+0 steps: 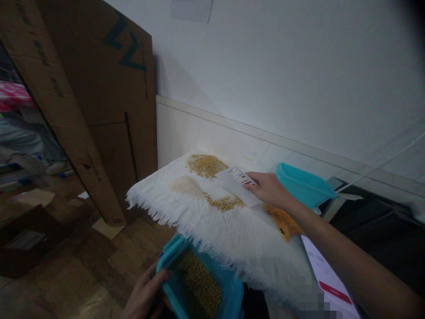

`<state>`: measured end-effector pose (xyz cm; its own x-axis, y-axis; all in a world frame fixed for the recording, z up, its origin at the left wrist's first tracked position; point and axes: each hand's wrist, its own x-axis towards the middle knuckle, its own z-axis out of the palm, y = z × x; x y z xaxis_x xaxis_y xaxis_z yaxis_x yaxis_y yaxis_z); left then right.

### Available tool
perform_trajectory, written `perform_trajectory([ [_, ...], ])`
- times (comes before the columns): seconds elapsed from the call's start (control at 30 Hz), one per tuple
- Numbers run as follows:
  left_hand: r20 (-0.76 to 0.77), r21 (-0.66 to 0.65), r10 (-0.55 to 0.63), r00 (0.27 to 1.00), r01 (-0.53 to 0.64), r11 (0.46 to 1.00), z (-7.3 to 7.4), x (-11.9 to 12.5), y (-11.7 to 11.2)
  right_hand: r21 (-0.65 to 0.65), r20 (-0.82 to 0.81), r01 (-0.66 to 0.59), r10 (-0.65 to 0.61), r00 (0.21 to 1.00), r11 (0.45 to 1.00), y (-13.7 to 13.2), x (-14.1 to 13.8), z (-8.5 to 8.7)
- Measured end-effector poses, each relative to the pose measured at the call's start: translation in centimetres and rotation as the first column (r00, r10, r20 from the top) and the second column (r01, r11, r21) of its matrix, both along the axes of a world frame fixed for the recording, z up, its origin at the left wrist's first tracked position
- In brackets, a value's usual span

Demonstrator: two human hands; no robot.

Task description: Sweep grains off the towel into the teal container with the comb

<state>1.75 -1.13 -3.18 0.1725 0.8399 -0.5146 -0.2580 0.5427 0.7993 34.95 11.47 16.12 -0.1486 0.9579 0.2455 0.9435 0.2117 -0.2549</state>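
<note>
My right hand is closed on a white toothed scraper that rests on a white fringed cloth. Piles of small tan beans lie on the cloth: one at the far side and a smaller one right below the scraper. My left hand grips the rim of a teal container held below the cloth's near edge; it holds many of the same beans.
A second teal container sits behind my right hand. An orange patch shows on the cloth. Tall cardboard boxes lean at left over a wooden floor. A white wall is behind; a printed paper lies lower right.
</note>
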Motion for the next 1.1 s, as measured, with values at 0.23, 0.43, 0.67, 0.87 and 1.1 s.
perform_trajectory([
  [0.23, -0.023, 0.024, 0.028, 0.999, -0.028, 0.999, 0.0, 0.1, 0.1, -0.293, -0.484, 0.028, -0.173, 0.858, 0.956, 0.3, -3.9, -2.6],
  [0.43, -0.061, 0.006, 0.031, 0.998, -0.031, 1.0, 0.3, -0.1, -0.1, -0.379, -0.648, 0.022, -0.282, 0.707, 0.925, 1.1, -5.5, -3.6],
  [0.67, -0.076, 0.009, 0.018, 0.997, -0.018, 1.0, 1.7, -0.1, -0.2, -0.387, -0.655, 0.08, -0.335, 0.677, 0.918, 1.0, -4.8, -4.4],
  [0.87, -0.063, 0.021, 0.03, 0.998, -0.029, 0.999, 1.2, 0.1, 0.1, -0.43, -0.674, 0.101, -0.393, 0.626, 0.897, 0.0, -3.5, -4.7],
  [1.1, -0.074, 0.027, 0.046, 0.996, -0.044, 0.999, 0.3, 0.2, -0.2, -0.446, -0.682, 0.153, -0.445, 0.58, 0.882, -1.2, -0.9, -4.4],
])
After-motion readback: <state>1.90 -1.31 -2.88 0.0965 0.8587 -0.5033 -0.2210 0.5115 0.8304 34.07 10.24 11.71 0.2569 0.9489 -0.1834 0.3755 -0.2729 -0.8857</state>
